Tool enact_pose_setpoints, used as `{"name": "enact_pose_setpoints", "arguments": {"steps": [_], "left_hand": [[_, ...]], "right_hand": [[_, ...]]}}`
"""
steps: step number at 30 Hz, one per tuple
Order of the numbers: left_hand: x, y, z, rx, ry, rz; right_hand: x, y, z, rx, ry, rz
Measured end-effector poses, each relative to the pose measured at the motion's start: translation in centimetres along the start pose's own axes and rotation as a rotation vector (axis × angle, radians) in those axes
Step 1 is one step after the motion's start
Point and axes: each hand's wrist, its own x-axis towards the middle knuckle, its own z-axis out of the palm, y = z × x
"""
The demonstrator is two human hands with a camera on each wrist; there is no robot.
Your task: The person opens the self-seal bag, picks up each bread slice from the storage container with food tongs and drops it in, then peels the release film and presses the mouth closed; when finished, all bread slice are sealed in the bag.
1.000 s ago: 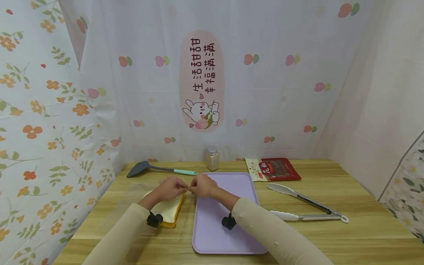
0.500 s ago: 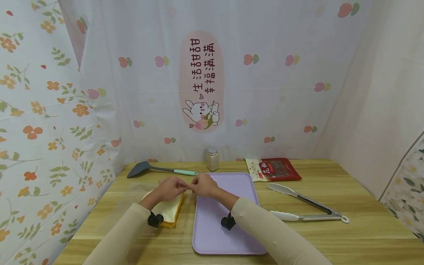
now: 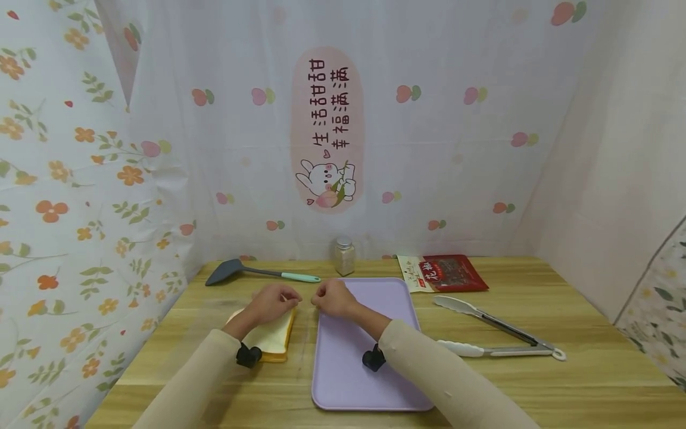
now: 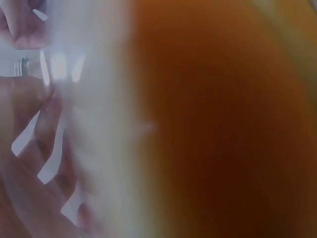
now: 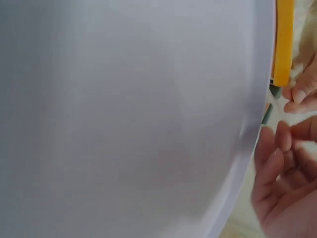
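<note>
My left hand (image 3: 272, 304) is above a stack of bread slices (image 3: 276, 336), pale on top with yellow-orange sides, inside a clear plastic bag (image 3: 193, 333). My right hand (image 3: 333, 298) is over the left edge of the purple tray (image 3: 348, 381). The hands face each other with a small gap. Thumb and fingertips of each pinch the bag's edge; in the right wrist view a thin clear strip spans between them. Blurred orange-brown fills much of the left wrist view, where the shiny film overlaps my left fingers (image 4: 44, 134).
Behind lie a grey spatula (image 3: 227, 272) with a mint handle and a glass jar (image 3: 344, 256) with a metal lid. To the right are a red spice packet (image 3: 455, 273) and spread tongs (image 3: 504, 325) with white tips. A patterned curtain (image 3: 429, 149) stands behind the table.
My hands, nearly touching fingertip to fingertip before, have moved apart, the left slightly left and the right slightly right. The bread stack has shifted a little; tray and tools have stayed put.
</note>
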Motion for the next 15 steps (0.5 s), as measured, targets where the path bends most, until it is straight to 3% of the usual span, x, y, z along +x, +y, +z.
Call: {"name": "enact_pose_setpoints", "arguments": {"steps": [6, 15], "left_hand": [[-0.1, -0.3, 0.2, -0.001, 0.029, 0.008], [0.3, -0.1, 0.7, 0.004, 0.049, -0.023]], "right_hand": [[-0.6, -0.5, -0.2, -0.149, -0.083, -0.155], [-1.6, -0.2, -1.0, -0.123, -0.099, -0.329]]}}
